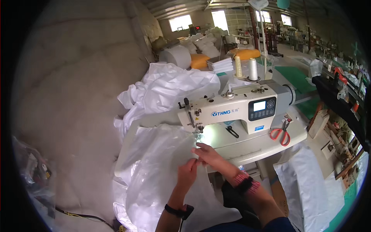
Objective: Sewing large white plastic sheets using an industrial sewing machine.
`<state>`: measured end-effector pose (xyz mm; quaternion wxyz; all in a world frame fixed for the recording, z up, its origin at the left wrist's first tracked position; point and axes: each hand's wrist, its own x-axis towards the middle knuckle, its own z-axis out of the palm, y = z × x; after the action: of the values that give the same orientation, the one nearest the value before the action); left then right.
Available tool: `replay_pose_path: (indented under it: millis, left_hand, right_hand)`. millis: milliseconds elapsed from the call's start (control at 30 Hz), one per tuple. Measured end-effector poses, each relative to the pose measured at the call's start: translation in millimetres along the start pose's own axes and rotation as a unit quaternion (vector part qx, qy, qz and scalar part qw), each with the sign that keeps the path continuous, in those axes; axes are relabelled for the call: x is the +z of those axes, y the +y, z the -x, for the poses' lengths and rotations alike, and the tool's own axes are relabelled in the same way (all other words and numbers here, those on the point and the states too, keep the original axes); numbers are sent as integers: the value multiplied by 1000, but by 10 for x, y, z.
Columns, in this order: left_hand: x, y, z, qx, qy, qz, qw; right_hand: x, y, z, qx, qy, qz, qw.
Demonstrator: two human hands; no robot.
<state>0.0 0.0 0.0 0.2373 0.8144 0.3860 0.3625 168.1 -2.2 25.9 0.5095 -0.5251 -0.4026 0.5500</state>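
A wide sheet of white woven plastic fabric (158,166) lies over the left of the sewing table and hangs down its front. My left hand (188,171) is closed on the fabric's right edge, just in front of the needle area. Beside it, my right hand (206,154) pinches the same edge slightly farther up, close to the presser foot. The fingertips of both hands nearly meet. Over them stands a white sewing machine (228,108) with a control panel, its lamp lighting the needle plate. What lies right under the needle is too small to make out.
Red-handled scissors (285,137) and black thread snips (232,132) lie on the table (266,149). Two thread cones (253,69) stand behind the machine. Crumpled white fabric (170,83) is heaped at the back left. More white sheeting (305,185) hangs at the right.
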Motion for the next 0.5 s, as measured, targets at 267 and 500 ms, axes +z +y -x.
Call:
replay_pose_path:
  millis: [267, 500]
  left_hand:
    - [-857, -126, -412, -33, -33, 113, 993]
    - [-245, -92, -1264, -232, -119, 498, 827]
  right_hand:
    - [397, 400, 218, -269, 93, 260, 923]
    - [387, 819, 601, -256, 75, 399, 877]
